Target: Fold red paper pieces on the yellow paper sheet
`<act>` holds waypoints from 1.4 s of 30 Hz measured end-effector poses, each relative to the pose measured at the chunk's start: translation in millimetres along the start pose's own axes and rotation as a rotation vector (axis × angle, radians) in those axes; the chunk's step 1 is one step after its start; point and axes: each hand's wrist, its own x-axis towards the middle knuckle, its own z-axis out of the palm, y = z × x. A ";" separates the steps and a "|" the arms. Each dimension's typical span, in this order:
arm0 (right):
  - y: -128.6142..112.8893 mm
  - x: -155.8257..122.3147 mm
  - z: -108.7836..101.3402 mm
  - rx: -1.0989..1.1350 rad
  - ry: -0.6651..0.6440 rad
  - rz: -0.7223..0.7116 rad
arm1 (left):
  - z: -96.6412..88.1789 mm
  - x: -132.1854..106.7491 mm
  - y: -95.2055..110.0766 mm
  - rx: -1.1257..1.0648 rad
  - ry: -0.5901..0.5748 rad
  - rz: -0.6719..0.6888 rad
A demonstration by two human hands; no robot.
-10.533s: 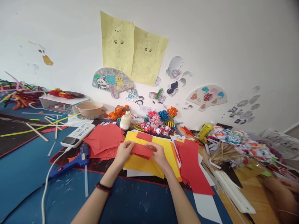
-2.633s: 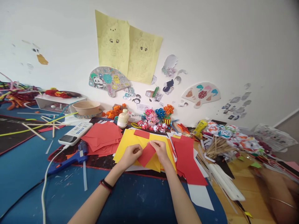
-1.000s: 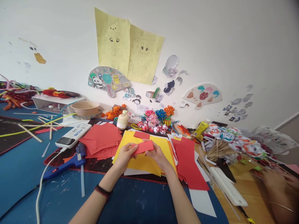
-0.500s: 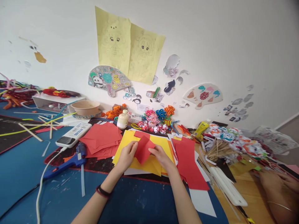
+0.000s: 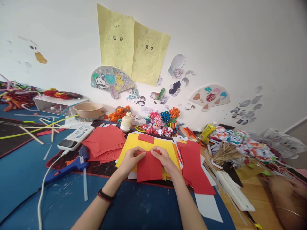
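Between my hands is a square of red paper [image 5: 149,167] with faint crease lines. My left hand [image 5: 131,158] pinches its top edge near the middle, thumb in front. Just beside it, my right hand [image 5: 164,158] pinches the same edge, the fingertips of both hands almost meeting. Under the square lie yellow paper sheets [image 5: 131,140], with a small red paper piece [image 5: 146,138] on them beyond my fingers. A pile of red paper squares [image 5: 104,142] is to the left, and larger red sheets [image 5: 195,166] lie to the right.
A blue glue gun [image 5: 69,167] and a white power strip [image 5: 76,138] lie at left. A cream bottle [image 5: 126,122] and flower crafts [image 5: 165,117] stand by the wall. At right are wooden sticks [image 5: 225,154], a white tool [image 5: 235,191] and another person's hand [image 5: 284,188].
The red square has turned from a tilted, corner-down position to lie straight, its lower edge towards me. Both hands have moved closer together along its top edge.
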 end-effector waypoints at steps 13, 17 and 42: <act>-10.4 0.2 8.3 -0.063 -0.156 -0.039 | 0.3 -1.0 1.8 0.237 -0.003 0.062; -8.8 0.8 9.3 -0.056 -0.141 -0.063 | 1.0 -0.6 1.8 0.256 -0.001 0.113; -1.6 4.5 8.1 -0.284 0.101 -0.217 | 1.7 5.2 -16.7 0.326 0.242 0.080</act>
